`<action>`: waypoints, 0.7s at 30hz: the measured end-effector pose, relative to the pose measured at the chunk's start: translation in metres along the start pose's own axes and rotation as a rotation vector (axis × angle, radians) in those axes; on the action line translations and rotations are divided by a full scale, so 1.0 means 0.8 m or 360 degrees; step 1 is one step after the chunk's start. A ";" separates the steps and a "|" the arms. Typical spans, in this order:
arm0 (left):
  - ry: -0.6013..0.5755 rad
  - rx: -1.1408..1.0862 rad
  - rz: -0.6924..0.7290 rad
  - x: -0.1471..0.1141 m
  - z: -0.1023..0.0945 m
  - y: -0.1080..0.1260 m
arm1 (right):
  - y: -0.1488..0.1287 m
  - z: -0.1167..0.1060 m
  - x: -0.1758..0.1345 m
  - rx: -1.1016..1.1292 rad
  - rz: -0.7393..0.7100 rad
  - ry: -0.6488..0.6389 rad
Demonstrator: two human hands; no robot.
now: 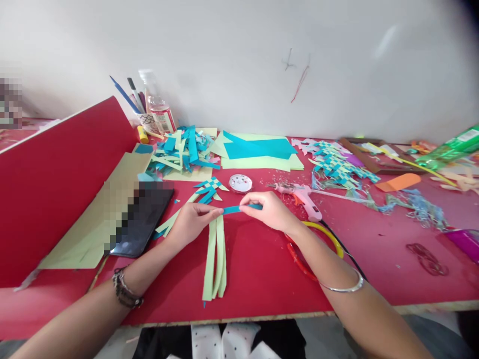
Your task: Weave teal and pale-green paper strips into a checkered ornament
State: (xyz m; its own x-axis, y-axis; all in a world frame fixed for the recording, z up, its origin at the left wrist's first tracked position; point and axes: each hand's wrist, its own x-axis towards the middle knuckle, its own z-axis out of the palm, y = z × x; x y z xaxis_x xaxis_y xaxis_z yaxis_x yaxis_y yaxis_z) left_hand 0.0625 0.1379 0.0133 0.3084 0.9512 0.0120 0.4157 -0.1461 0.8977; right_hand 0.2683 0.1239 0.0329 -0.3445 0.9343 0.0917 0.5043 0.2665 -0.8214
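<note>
The blue paper strip [232, 210] was near the centre of the frame, stretched between the left hand [192, 219] and the right hand [271, 212]. It looked very light and thin, likely to crease easily and tear under a hard pull, so a gentle pinch near each end seemed the best hold. The left fingers were closed on its left part; the right fingers pinched it farther right, with some blue showing past them. Pale green strips [215, 257] ran from below the left fingers toward the table's [269, 279] lower-centre edge; whether that pinch caught them too was unclear.
</note>
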 end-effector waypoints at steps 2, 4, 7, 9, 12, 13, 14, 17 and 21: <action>0.0002 -0.0021 0.0009 -0.001 0.000 0.002 | -0.001 0.001 -0.001 -0.0035 -0.0022 -0.0015; -0.0014 -0.0024 0.0012 -0.003 0.001 0.005 | -0.004 0.005 -0.002 -0.0135 -0.0101 -0.0006; -0.0067 -0.0041 0.0018 -0.006 0.002 0.011 | -0.007 0.013 -0.003 -0.0357 -0.0292 0.0034; -0.0110 -0.0065 0.0029 -0.008 0.003 0.014 | -0.009 0.018 -0.003 -0.0437 -0.0382 0.0010; -0.0160 -0.0057 0.0042 -0.009 0.003 0.015 | -0.009 0.020 -0.003 -0.0411 -0.0336 -0.0101; -0.0166 -0.0047 0.0048 -0.009 0.003 0.015 | -0.008 0.020 -0.003 -0.0374 -0.0286 -0.0136; -0.0166 -0.0039 0.0056 -0.008 0.003 0.014 | -0.009 0.019 -0.003 -0.0328 -0.0237 -0.0165; -0.0131 -0.0027 0.0057 -0.007 0.002 0.013 | -0.009 0.014 -0.003 -0.0188 -0.0160 -0.0200; -0.0092 -0.0030 0.0045 -0.007 0.003 0.010 | -0.011 0.002 -0.004 -0.0181 -0.0105 -0.0170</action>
State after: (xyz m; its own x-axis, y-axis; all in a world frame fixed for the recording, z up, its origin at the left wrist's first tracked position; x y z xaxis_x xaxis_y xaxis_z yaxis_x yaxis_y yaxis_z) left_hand 0.0660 0.1309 0.0195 0.3687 0.9295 0.0123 0.3900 -0.1667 0.9056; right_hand 0.2638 0.1184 0.0390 -0.4587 0.8852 0.0779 0.5623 0.3570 -0.7459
